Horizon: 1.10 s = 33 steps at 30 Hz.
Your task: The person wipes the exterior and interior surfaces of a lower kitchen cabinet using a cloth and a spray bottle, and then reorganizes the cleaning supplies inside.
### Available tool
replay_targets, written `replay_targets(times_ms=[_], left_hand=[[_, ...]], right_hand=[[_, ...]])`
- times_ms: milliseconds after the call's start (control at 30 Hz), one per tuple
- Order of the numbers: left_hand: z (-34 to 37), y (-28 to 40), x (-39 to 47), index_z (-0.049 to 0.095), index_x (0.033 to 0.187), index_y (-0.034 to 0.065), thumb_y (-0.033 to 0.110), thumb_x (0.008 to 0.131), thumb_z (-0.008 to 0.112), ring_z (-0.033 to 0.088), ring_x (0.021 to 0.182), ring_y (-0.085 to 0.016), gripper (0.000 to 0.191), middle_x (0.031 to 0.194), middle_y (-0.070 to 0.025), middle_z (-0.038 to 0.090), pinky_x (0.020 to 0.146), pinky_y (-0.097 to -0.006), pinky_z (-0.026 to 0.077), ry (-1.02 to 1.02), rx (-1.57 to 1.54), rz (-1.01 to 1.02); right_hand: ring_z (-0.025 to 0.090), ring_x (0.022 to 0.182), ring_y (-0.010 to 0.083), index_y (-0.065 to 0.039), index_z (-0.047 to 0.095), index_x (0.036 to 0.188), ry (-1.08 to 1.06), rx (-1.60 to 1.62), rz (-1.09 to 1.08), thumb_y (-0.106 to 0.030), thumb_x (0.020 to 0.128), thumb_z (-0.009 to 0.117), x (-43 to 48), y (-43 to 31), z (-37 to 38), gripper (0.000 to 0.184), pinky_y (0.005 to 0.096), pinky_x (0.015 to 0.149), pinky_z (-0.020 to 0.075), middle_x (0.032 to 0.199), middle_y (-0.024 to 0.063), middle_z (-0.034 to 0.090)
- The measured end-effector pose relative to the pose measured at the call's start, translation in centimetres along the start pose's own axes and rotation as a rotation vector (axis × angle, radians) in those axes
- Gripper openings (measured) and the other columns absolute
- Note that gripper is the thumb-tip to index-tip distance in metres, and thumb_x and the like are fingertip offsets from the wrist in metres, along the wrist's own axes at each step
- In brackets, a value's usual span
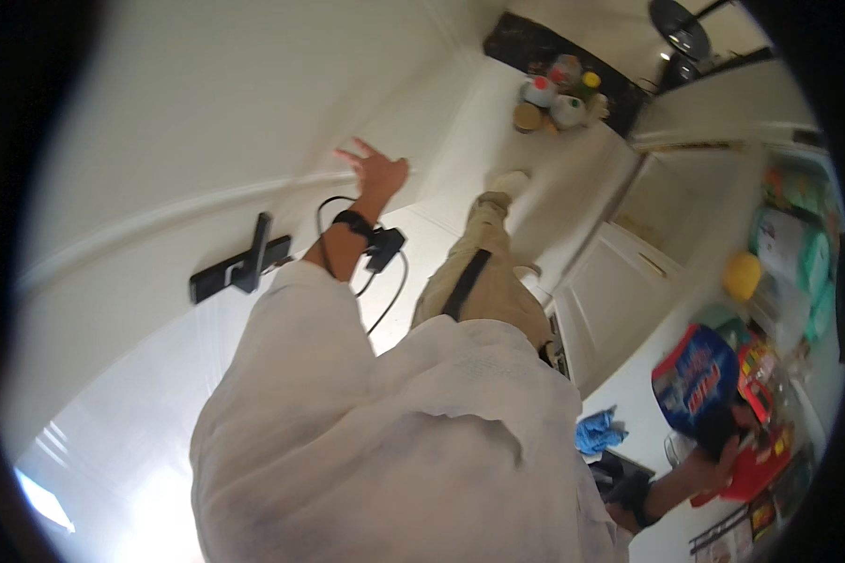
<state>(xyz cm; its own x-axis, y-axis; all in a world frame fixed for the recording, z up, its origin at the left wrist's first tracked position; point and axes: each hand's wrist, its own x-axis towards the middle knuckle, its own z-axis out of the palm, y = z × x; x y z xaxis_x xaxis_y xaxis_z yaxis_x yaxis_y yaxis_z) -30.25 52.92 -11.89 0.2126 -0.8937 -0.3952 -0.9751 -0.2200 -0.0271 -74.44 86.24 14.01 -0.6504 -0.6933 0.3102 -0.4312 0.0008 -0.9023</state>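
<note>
My left hand (382, 173) is empty, its fingers spread in front of a white panelled door (253, 127). A black band with a small black device (384, 248) and a cable sits around that wrist. My right hand (720, 470) is over the cluttered white counter at the right, beside a red item (764, 468). A small dark object (716, 431) lies against its fingers; blur hides whether the hand grips it. Just beyond stands a blue and red packet (697, 380) that bears writing. A crumpled blue cloth (600, 431) rests on the counter near the right forearm.
A black lever handle (253, 257) juts from the door at the left. Several bottles and jars (560, 95) stand together at the top. White cabinets (609, 288) run below the counter. A yellow object (742, 276) and a green-and-white package (789, 246) sit farther along it.
</note>
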Motion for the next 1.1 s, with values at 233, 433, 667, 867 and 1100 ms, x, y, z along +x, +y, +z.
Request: replay_targets(times_ms=[233,433,667,867,1100], left_hand=[[4.6,-3.8,1.4,-0.006,0.134,-0.0139,0.030,0.077,0.063,-0.003,0.132,-0.048,0.099,0.140,-0.0372,-0.009,0.110,-0.0427,0.000,0.371,-0.616,-0.005],[6.3,-5.4,1.1,-0.009,0.137,-0.0090,0.018,0.079,0.059,-0.007,0.136,-0.035,0.093,0.145,-0.0273,-0.008,0.110,-0.0384,-0.003,0.188,-0.558,0.012],[5.9,-7.2,2.3,0.002,0.141,0.0069,-0.003,0.071,0.061,0.023,0.128,-0.037,0.092,0.145,-0.0178,0.003,0.102,-0.0462,0.029,0.270,-0.634,-0.072],[3.0,-13.1,8.4,0.017,0.139,0.0123,0.040,0.090,0.045,0.033,0.126,-0.029,0.063,0.128,-0.0159,0.038,0.103,-0.0496,0.030,0.258,-1.156,0.062],[2.5,-7.1,6.4,0.051,0.104,0.0071,0.025,0.083,0.049,0.037,0.112,-0.046,0.028,0.122,-0.0160,0.036,0.091,-0.0670,0.033,0.421,-1.374,0.183]], right_hand=[[0.055,0.084,0.0182,0.001,0.044,0.110,-0.039,0.235,0.209,-0.025,0.088,0.052,2.5,6.7,8.8,0.035,0.0316,0.082,0.0416,0.089,0.0114,0.057],[0.056,0.076,0.0135,0.002,0.023,0.137,0.199,0.126,0.253,-0.013,0.080,0.065,0.7,18.3,19.6,0.072,0.0258,0.074,0.0465,0.133,0.0156,0.034],[0.052,0.060,0.0123,-0.004,0.042,0.118,0.743,0.377,0.668,-0.006,0.079,0.063,-2.1,43.4,33.9,0.045,0.0257,0.057,0.0437,0.084,0.0066,0.056],[0.054,0.057,0.0201,-0.005,0.050,0.092,1.097,0.260,0.903,-0.013,0.069,0.068,-3.0,61.7,35.9,0.031,0.0329,0.056,0.0449,0.070,0.0071,0.054],[0.061,0.079,0.0359,-0.002,0.055,0.095,1.115,-0.019,1.209,-0.023,0.067,0.063,-2.2,71.5,35.3,0.036,0.0433,0.073,0.0465,0.085,0.0210,0.062]])
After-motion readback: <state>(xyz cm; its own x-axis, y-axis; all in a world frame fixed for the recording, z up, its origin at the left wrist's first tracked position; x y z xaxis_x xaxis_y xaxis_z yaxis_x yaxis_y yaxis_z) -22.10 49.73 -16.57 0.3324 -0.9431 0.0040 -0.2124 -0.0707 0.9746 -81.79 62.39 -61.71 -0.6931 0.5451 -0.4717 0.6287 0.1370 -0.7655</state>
